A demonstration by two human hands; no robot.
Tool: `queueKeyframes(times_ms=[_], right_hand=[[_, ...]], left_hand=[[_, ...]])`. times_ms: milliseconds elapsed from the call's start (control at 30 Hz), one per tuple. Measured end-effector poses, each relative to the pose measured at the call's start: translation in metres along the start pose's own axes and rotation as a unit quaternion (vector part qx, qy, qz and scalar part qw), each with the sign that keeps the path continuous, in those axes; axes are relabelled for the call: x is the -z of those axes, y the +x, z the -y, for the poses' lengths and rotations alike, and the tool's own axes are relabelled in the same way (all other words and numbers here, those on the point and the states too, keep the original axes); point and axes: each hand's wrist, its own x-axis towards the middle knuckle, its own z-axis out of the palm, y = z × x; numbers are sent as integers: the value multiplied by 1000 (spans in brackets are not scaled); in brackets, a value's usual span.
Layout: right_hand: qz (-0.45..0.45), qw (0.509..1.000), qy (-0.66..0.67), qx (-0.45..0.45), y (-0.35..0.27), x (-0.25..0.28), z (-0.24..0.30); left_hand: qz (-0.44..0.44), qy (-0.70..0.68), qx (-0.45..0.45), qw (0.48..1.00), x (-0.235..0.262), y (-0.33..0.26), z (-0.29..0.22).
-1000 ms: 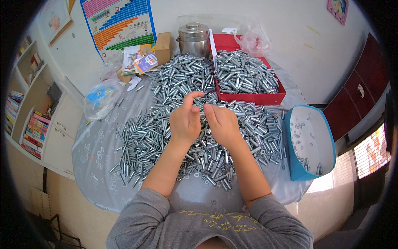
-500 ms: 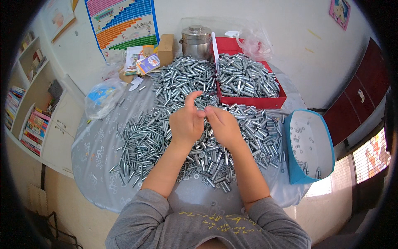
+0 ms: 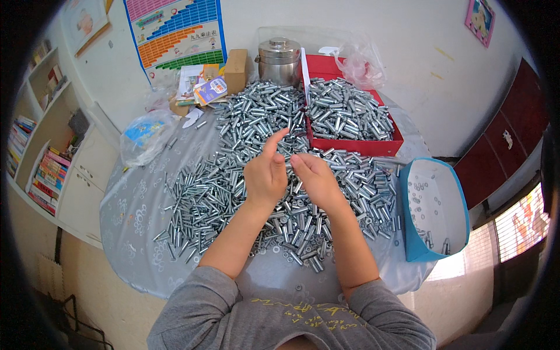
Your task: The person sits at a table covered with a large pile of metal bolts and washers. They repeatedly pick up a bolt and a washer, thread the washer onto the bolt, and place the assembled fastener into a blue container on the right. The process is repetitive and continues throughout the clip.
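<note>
My left hand (image 3: pixel 265 178) is raised over a pile of silvery metal bolts and sleeves (image 3: pixel 216 186) on the table. Its forefinger points up and away while the other fingers curl in, and whatever they may hold is hidden. Close beside it on the right, my right hand (image 3: pixel 317 179) is closed, thumb against fingers; anything in its grip is too small or covered to make out. A narrow gap separates the two thumbs. Loose washers (image 3: pixel 277 249) and short metal sleeves (image 3: pixel 315 259) lie at the pile's near edge, below my wrists.
A red box (image 3: pixel 356 146) heaped with metal sleeves stands at the back right, near a steel pot (image 3: pixel 279 61). At the right edge, a blue-rimmed bin (image 3: pixel 434 207) contains some washers and sleeves. A plastic bag (image 3: pixel 146 139), booklets (image 3: pixel 201 87) and a cardboard box (image 3: pixel 236 70) sit back left.
My hands have drawn slightly apart; the thumbs were touching or nearly so and now show a gap. The view has shifted a little.
</note>
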Motion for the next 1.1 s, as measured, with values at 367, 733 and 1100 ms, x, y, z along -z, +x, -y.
queueKeyframes(times_ms=[367,733,1100], right_hand=[[-75,987,-72,120,-5,11,7],[-59,994,28,87,-1,10,1],[21,998,31,-42,4,14,-3]], left_hand=[[179,-328,336,865,4,14,16],[115,-106,171,973,-3,4,8],[130,-40,147,980,-4,4,-1]])
